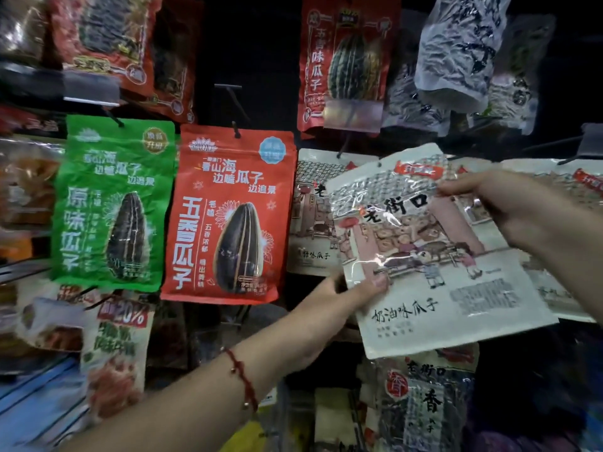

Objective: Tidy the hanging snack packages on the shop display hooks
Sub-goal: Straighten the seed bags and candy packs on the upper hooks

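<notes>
Held tilted before the dark display rack (254, 44): white packet (437, 265), covering most of the white packets behind (310, 223). Gripped at lower left edge by left hand (339, 305), fingers hidden behind; pinched at upper right by right hand (509, 207). Alongside, orange packet (228, 216), hanging.

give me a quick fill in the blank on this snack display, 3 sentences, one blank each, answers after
1. The white package is held by ____ hands, the left hand at its lower left edge and the right hand at its upper right.
2. Directly left of the red sunflower seed package hangs a ____ package.
3. The left wrist wears a ____ string bracelet.

Missing words: two; green; red
</notes>
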